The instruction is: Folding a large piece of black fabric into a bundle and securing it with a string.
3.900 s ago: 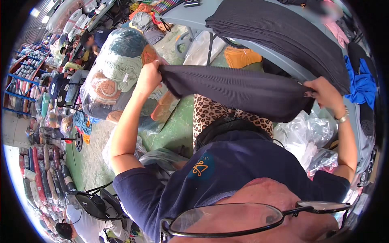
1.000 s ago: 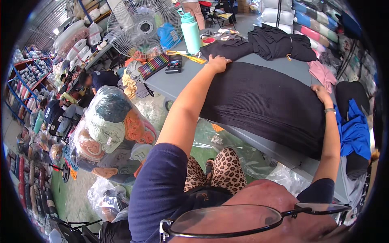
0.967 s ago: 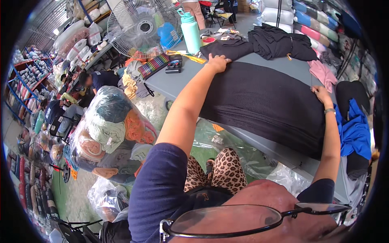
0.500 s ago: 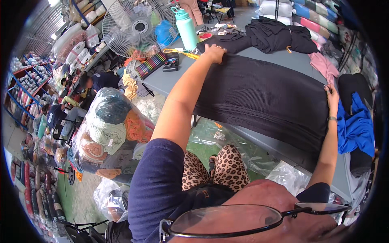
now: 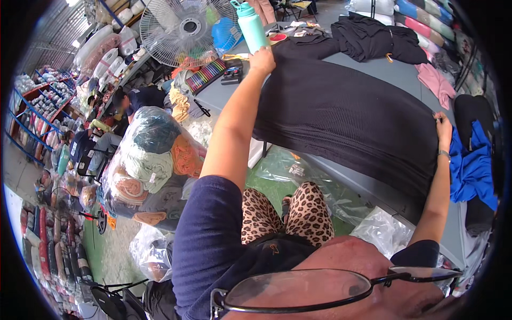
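Note:
A large black ribbed cloth (image 5: 346, 117) lies spread over the grey table (image 5: 394, 72), its near edge hanging over the front. My left hand (image 5: 262, 57) grips the cloth's far left corner, near a teal bottle (image 5: 250, 24). My right hand (image 5: 442, 128) pinches the cloth's right edge, next to a blue garment (image 5: 472, 165). Both arms are stretched wide apart, holding the cloth flat.
A heap of black garments (image 5: 373, 37) and a pink garment (image 5: 437, 82) lie at the table's back. A standing fan (image 5: 184, 26), colour swatches (image 5: 205, 74) and a plastic bag of fabric rolls (image 5: 154, 154) stand at the left. Clear bags (image 5: 384, 229) lie under the table.
The cloth, held up in the air earlier, now lies on the table. My hands have slid along its edges, and the view has tilted slightly toward the table's back.

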`<state>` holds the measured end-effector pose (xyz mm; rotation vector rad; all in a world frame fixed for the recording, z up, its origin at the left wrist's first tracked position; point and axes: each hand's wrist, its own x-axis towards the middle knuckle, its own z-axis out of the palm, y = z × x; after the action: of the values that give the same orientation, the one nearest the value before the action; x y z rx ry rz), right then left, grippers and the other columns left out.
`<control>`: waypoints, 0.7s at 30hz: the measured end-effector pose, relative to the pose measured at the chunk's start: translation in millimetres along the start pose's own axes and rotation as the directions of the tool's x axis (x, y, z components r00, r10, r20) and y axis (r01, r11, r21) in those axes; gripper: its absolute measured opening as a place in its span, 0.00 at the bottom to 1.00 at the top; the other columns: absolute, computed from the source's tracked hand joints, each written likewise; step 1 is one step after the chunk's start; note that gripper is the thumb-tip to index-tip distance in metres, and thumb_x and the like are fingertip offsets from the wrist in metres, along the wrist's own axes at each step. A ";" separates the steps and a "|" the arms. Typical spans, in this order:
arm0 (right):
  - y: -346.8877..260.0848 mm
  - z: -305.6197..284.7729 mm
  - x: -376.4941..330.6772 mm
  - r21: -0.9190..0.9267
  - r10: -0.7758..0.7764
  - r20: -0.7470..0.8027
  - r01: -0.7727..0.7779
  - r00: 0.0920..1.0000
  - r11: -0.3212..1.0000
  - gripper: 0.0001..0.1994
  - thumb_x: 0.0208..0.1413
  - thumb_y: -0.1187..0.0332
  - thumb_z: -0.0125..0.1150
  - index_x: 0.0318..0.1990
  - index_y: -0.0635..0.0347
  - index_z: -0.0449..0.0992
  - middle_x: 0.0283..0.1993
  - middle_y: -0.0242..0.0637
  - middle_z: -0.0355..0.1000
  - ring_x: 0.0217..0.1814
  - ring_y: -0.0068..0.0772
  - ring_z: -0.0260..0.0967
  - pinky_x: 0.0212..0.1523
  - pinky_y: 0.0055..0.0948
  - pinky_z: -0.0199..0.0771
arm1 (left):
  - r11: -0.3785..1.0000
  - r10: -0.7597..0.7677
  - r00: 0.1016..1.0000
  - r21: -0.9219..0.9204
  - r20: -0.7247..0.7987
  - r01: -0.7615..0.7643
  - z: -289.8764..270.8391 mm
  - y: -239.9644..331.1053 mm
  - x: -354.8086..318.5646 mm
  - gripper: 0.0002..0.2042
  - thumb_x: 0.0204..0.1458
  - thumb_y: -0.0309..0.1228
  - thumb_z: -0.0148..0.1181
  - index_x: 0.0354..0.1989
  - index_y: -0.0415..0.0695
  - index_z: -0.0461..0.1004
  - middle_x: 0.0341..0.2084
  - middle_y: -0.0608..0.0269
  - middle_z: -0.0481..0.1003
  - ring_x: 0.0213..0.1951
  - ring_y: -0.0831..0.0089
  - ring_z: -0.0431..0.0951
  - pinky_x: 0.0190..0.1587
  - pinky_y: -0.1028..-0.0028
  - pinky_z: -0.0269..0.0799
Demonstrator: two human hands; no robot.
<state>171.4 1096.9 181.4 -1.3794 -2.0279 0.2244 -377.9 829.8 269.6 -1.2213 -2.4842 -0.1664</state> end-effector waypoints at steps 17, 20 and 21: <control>-223.6 -33.8 -34.0 0.387 -0.681 0.121 0.597 0.722 0.702 0.16 0.55 0.63 0.41 0.49 0.56 0.65 0.52 0.43 0.60 0.56 0.41 0.54 0.55 0.29 0.51 | 0.789 0.539 0.838 -0.295 -0.085 -0.538 -33.1 -4.3 -261.9 0.25 0.51 0.47 0.39 0.58 0.55 0.50 0.56 0.54 0.51 0.59 0.55 0.47 0.58 0.57 0.38; -308.8 -18.7 -91.2 0.412 -0.802 0.149 0.701 0.578 0.582 0.19 0.55 0.57 0.38 0.50 0.54 0.64 0.54 0.45 0.59 0.57 0.43 0.54 0.56 0.32 0.50 | 0.783 0.533 0.840 -0.316 -0.103 -0.536 -39.4 -10.6 -277.2 0.26 0.50 0.47 0.43 0.58 0.55 0.49 0.57 0.55 0.51 0.59 0.56 0.48 0.58 0.56 0.39; -312.5 0.3 -101.4 0.378 -0.812 0.167 0.724 0.559 0.577 0.19 0.56 0.56 0.37 0.52 0.51 0.63 0.55 0.45 0.57 0.58 0.44 0.53 0.56 0.34 0.49 | 0.780 0.530 0.841 -0.327 -0.109 -0.534 -43.4 -11.6 -281.3 0.27 0.50 0.47 0.43 0.58 0.55 0.49 0.57 0.55 0.51 0.59 0.55 0.48 0.58 0.55 0.39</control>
<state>-44.9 874.4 289.6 -0.1627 -2.5646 0.3204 -218.3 602.8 205.3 -2.0138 -2.0398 -0.4693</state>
